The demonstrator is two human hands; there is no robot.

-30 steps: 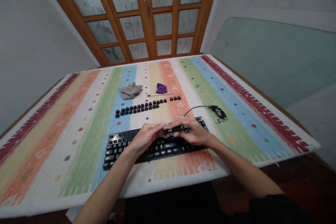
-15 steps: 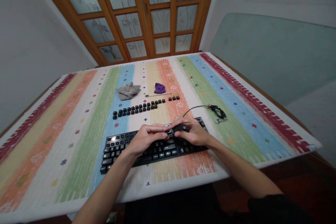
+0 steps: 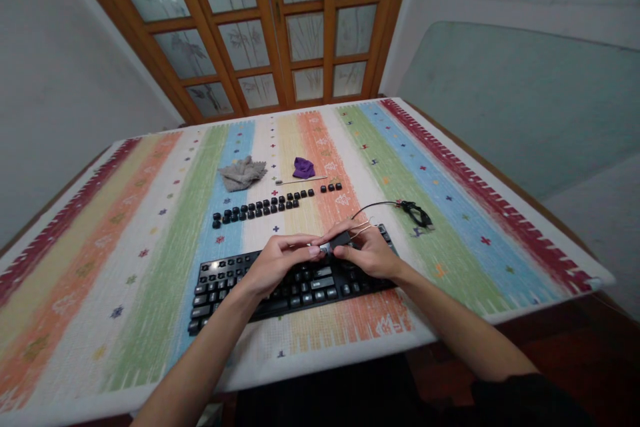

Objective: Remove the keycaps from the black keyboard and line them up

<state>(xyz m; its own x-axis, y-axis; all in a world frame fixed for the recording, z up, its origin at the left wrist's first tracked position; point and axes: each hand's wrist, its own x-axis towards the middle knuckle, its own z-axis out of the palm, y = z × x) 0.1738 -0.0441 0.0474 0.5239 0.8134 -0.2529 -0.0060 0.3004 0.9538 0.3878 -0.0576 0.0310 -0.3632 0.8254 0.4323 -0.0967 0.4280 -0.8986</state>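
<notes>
Flat black rectangular kbd (image 3: pixel 323 283) sits nearest you on striped multicolour tablecloth (image 3: pixel 165 267). Yr L hand (image 3: pixel 280 261) and R hand (image 3: pixel 369 252) are over it, black block-shaped tool (image 3: pixel 341 239) in R. Coiled black cable (image 3: pixel 416 213): beyond kbd's R end. Behind kbd: square black keycaps (image 3: pixel 266 209), two rows, three apart at R. Behind those: thin straight rod (image 3: pixel 303 180), then crumpled purple cloth (image 3: pixel 303 167); crumpled grey cloth (image 3: pixel 243 175) to L.

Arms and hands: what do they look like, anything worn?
Left hand and right hand: five-fingered, ungloved, no watch or bracelet showing. Slim forearms, bare, no cables or markings visible on them. A plain black sleeve shows near the right elbow; no left sleeve in view.
</notes>
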